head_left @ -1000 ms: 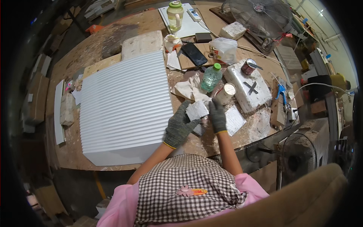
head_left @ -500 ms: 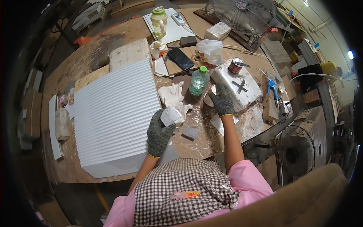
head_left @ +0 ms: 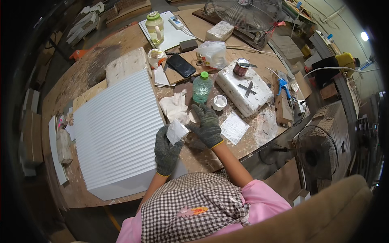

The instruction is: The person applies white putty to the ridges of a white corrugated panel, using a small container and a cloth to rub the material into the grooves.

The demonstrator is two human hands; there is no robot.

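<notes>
My left hand (head_left: 165,149), in a grey knit glove, grips a small white square piece (head_left: 177,131) and holds it up over the workbench. My right hand (head_left: 208,126), gloved the same way, lies palm down just right of the piece, fingers spread, with its thumb at the piece's edge. A green-capped plastic bottle (head_left: 201,87) and a small white cup (head_left: 220,102) stand just beyond its fingertips. A crumpled white cloth (head_left: 174,106) lies beyond the piece.
A large white ribbed panel (head_left: 117,133) fills the bench's left. At the right a white foam block (head_left: 247,89) carries a tin can (head_left: 242,67); a pale square sheet (head_left: 234,127) lies near it. Phone (head_left: 181,65), jug (head_left: 154,26), plastic bag (head_left: 212,52) and fan (head_left: 243,10) sit behind.
My right hand reached out toward the white cup by the foam block and has come back beside the piece. My left hand kept hold of the piece.
</notes>
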